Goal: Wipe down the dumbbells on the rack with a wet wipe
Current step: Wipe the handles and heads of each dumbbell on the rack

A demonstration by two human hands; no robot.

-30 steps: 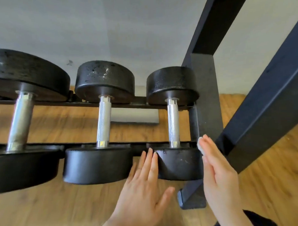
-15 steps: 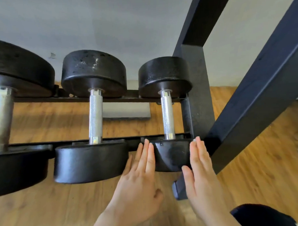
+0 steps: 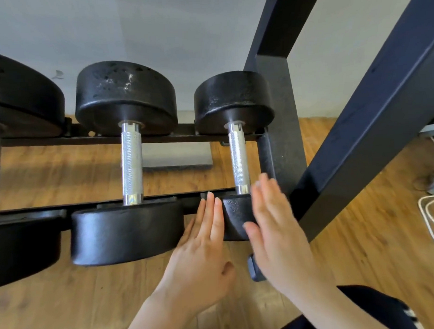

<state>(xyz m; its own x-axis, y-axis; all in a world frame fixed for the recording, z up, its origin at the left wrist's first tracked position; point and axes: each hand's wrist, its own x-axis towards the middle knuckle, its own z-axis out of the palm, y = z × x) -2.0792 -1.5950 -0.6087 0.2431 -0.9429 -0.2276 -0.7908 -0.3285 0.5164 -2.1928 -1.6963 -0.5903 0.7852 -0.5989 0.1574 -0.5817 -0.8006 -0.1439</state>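
Note:
Three black dumbbells with knurled steel handles lie across a black rack's rails (image 3: 185, 136). The smallest dumbbell (image 3: 239, 161) is at the right end, and its near head (image 3: 235, 213) sits between my hands. My left hand (image 3: 201, 248) lies flat with straight fingers against the left side of that head. My right hand (image 3: 274, 226), blurred by motion, is flat over the head's right side, fingertips reaching up beside the handle. The wet wipe is not plainly visible; it may be under my right palm. The middle dumbbell (image 3: 127, 231) is just left of my left hand.
A larger dumbbell (image 3: 22, 245) fills the left edge. The rack's upright post (image 3: 281, 137) and a slanted black beam (image 3: 370, 134) stand close to the right of my right hand. White cables (image 3: 431, 211) lie on the wooden floor at far right.
My right hand slid from the right edge of the small dumbbell's near head onto its face and upward. A white bit of wipe at its fingertips is no longer clearly seen. My left hand stayed.

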